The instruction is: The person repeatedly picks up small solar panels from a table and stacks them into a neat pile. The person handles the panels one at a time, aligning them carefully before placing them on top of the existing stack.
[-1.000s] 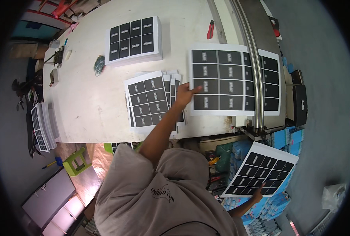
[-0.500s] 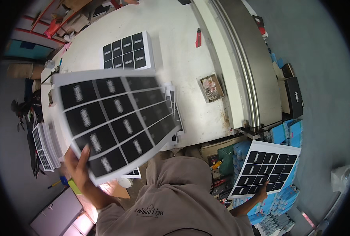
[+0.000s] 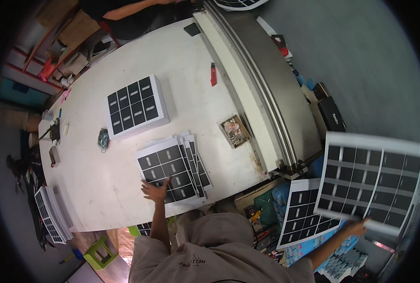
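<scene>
My right hand [image 3: 358, 227], out at the right, grips the lower edge of a large printed sheet [image 3: 350, 187] with black rectangles on white. This raised sheet is slightly blurred and overlaps another printed sheet [image 3: 300, 214] lying on top of a pile there. My left hand [image 3: 156, 191] is spread over the near-left edge of a loose stack of similar sheets [image 3: 165, 162] at the table's near side, its fingers apart. Several sheets in that stack lie askew, fanned toward the right.
A thick, neat stack of printed sheets [image 3: 133, 106] stands farther back on the white table [image 3: 92, 184]. Also on it are a red cutter [image 3: 213, 74], a small box of bits [image 3: 235, 132] and a dark green bundle [image 3: 103, 140]. A long metal rail [image 3: 266, 89] borders the right. Another person's arm [image 3: 132, 9] shows at the far side.
The sheet that my left hand held up is gone from the left. My left hand has come down onto the loose stack, and my right hand now lifts a sheet at the right.
</scene>
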{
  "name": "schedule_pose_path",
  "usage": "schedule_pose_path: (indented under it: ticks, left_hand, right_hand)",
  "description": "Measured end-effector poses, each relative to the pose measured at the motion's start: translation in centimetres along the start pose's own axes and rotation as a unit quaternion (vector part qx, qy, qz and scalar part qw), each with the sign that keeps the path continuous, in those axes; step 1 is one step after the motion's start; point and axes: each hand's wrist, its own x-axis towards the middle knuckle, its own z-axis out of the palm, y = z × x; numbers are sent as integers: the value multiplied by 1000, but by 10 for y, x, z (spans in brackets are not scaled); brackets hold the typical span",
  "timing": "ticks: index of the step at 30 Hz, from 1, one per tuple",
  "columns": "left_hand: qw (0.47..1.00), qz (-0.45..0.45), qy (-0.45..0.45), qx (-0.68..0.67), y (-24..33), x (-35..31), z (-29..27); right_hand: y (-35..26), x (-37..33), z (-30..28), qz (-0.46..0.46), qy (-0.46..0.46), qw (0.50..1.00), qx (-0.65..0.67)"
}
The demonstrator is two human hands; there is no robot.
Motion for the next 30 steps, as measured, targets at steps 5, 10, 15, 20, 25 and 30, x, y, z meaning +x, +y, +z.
schedule_pose_path:
  ticks: [5,10,15,20,25,30]
  left_hand:
    - [997,32,10,75,26,-19,20]
    - [922,336,193,-14,82,-25,14]
    - [835,489,-28,-251,260,-91,34]
    - [769,248,-385,-446,335,-103,52]
    - [763,193,-382,-485,303,-88,44]
    - [844,254,-247,-404,229,-55,-28]
  right_hand:
    - [-62,-49,200,-51,-78,994,56]
    - [-104,-190,326,78,-180,946,259]
    - [-24,-221,327,-3,-416,869,268]
    - [20,-163,140,-169,-373,912,16]
    - [109,-97,-25,-46,-339,822,-456]
    - [155,-86,-63,131,-352,772,-513]
